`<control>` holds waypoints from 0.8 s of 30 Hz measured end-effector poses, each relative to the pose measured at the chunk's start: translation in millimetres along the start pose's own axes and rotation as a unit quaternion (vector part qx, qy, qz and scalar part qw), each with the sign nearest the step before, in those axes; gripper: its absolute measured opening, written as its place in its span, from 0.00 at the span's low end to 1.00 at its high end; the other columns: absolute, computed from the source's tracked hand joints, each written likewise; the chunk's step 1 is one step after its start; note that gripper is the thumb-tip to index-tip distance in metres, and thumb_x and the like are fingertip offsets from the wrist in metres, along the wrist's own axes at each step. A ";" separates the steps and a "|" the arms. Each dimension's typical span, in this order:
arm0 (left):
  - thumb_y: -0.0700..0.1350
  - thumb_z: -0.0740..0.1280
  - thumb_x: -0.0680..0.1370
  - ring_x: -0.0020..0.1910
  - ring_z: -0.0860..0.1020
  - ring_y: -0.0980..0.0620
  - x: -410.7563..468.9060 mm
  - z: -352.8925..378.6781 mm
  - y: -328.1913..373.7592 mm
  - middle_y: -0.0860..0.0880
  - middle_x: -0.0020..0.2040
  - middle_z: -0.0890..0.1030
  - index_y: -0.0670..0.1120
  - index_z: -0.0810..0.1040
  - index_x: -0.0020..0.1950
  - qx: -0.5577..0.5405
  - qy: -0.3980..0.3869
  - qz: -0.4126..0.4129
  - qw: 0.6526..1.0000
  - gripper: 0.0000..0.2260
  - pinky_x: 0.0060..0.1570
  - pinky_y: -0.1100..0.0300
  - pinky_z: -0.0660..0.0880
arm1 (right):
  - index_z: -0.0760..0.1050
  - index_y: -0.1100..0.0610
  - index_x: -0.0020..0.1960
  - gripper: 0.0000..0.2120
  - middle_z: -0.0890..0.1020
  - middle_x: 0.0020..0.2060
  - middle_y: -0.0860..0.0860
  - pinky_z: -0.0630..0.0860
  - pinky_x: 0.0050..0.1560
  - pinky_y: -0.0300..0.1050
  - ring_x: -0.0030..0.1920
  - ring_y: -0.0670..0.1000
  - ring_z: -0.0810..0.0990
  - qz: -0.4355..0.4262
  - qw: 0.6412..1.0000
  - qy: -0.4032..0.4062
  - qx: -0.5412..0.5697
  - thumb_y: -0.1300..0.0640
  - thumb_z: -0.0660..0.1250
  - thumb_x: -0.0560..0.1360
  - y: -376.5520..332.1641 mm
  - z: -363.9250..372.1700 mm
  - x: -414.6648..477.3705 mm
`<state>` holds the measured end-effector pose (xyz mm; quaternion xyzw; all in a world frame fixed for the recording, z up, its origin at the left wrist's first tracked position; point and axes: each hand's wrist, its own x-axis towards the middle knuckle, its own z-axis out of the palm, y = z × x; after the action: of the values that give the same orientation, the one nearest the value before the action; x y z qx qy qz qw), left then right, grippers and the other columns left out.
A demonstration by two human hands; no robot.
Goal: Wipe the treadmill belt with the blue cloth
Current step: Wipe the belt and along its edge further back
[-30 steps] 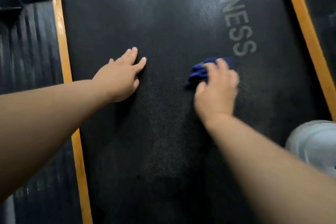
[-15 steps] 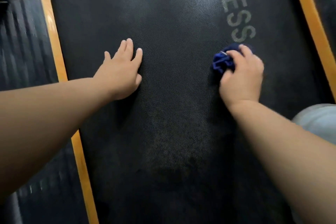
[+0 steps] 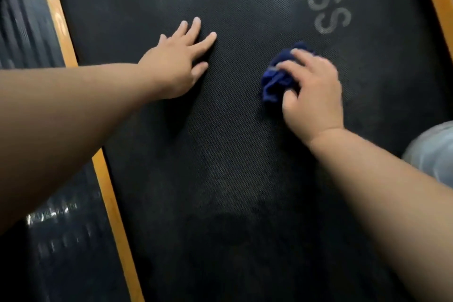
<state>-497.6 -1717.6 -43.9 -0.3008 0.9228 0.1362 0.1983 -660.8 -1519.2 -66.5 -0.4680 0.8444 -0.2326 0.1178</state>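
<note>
Item: blue cloth (image 3: 277, 81), bunched, right of frame centre on treadmill belt (image 3: 232, 154), below pale lettering (image 3: 326, 7). Right hand (image 3: 311, 91) clenched over it; left hand (image 3: 179, 61) open, flat, bracing. Dusty patch, apparently, lower centre. Advice: spread cloth, press evenly, overlap strokes.

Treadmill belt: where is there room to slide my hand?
Bare belt lies between the left hand and the right hand, and below both. It is crowded by the blue cloth and grey letters.
</note>
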 end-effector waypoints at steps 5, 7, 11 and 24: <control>0.51 0.54 0.82 0.77 0.44 0.44 1.2 0.5 1.1 0.46 0.78 0.44 0.53 0.49 0.78 0.012 0.002 -0.001 1.000 0.26 0.72 0.38 0.50 | 0.79 0.55 0.52 0.20 0.76 0.63 0.53 0.70 0.60 0.56 0.63 0.61 0.71 -0.014 0.999 0.008 0.032 0.57 0.57 0.64 -66.1 40.9 -31.1; 0.51 0.54 0.82 0.77 0.45 0.44 0.6 0.7 0.9 0.46 0.78 0.44 0.53 0.49 0.78 0.015 0.004 -0.006 1.000 0.26 0.72 0.38 0.50 | 0.80 0.54 0.53 0.20 0.77 0.63 0.51 0.71 0.59 0.55 0.65 0.60 0.71 -0.179 0.978 -0.094 0.049 0.57 0.57 0.66 -85.7 54.2 -63.1; 0.50 0.54 0.81 0.77 0.44 0.44 1.0 4.1 4.7 0.46 0.78 0.44 0.56 0.48 0.77 0.009 0.018 -0.003 1.000 0.26 0.71 0.37 0.49 | 0.81 0.51 0.54 0.21 0.78 0.62 0.49 0.73 0.59 0.51 0.63 0.57 0.75 -0.321 0.935 -0.144 0.038 0.58 0.57 0.66 -46.1 33.5 -54.5; 0.62 0.64 0.74 0.77 0.46 0.49 9.5 -23.4 32.4 0.52 0.78 0.46 0.55 0.49 0.77 0.043 -0.039 0.080 0.995 0.37 0.74 0.44 0.51 | 0.79 0.56 0.58 0.25 0.75 0.65 0.55 0.65 0.69 0.58 0.67 0.63 0.70 -0.161 0.980 -0.111 0.038 0.57 0.54 0.66 -25.5 14.1 -50.6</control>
<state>-531.0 -1705.7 -23.3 -0.2118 0.9404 0.1237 0.2357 -609.1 -1492.1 -66.8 -0.6155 0.7305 -0.2271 0.1893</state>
